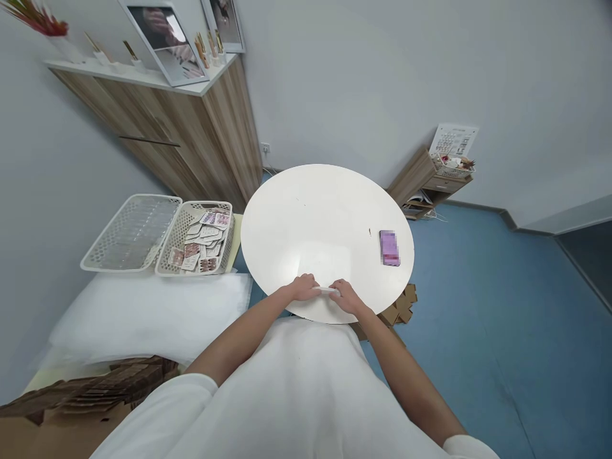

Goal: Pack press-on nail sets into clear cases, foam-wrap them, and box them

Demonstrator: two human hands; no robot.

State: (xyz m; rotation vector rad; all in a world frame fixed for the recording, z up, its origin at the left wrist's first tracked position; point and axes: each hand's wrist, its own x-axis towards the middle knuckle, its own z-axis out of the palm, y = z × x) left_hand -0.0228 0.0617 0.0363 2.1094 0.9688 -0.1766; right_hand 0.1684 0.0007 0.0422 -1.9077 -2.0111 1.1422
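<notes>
A thin white strip-like item (pixel 326 290) lies between my two hands, close to the near edge of the round white table (pixel 325 197). My left hand (pixel 304 287) has its fingers closed on the item's left end. On its right end, my right hand (pixel 345 296) grips with thumb and fingers. A faint clear or whitish sheet (pixel 324 260) seems to extend over the tabletop beyond the item; its edges are hard to make out. Further right on the table lies a purple box-like object (pixel 389 248), blurred in the picture, with a tiny dark piece (pixel 370 232) beside it.
Left of the table, one white basket (pixel 161 262) holds printed packets and another (pixel 90 258) holds clear plastic pieces. Below them are a white padded bag (pixel 153 315) and cardboard (pixel 67 433). A wooden cabinet (pixel 229 127) and small shelf unit (pixel 412 175) stand behind.
</notes>
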